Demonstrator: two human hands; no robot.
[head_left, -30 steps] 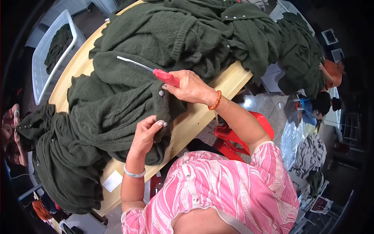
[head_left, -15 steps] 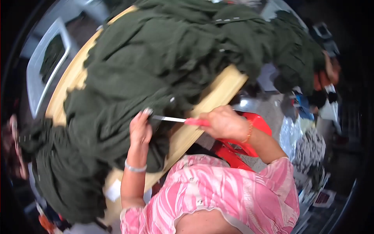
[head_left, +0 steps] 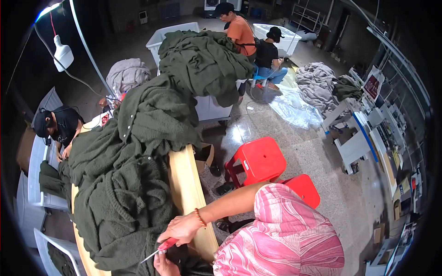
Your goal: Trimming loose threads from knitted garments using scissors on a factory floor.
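A heap of dark green knit cloth (head_left: 124, 202) with small white buttons lies over a light wooden table (head_left: 186, 177). At the table's near end, my right hand (head_left: 182, 229) is closed around the red handle of a tool with a thin silver shaft (head_left: 149, 256), which points down and left over the cloth. Just below the handle is my left hand (head_left: 165, 267), partly cut off by the lower edge. Its fingers are drawn together beside the tool; whatever is between them is hidden.
Red stools (head_left: 262, 158) stand right of the table. Beyond its far end, a white bin (head_left: 214, 108) bears more green knitwear. One person in orange (head_left: 241, 32) and another in black (head_left: 267, 55) are beyond; a third (head_left: 64, 124) works at the left. Clear plastic sheeting (head_left: 294, 108) covers floor.
The view has swung up and away from the cloth, bringing in the room and other people. Both hands now appear lower, and closer together. The red-handled tool remains in my right hand.
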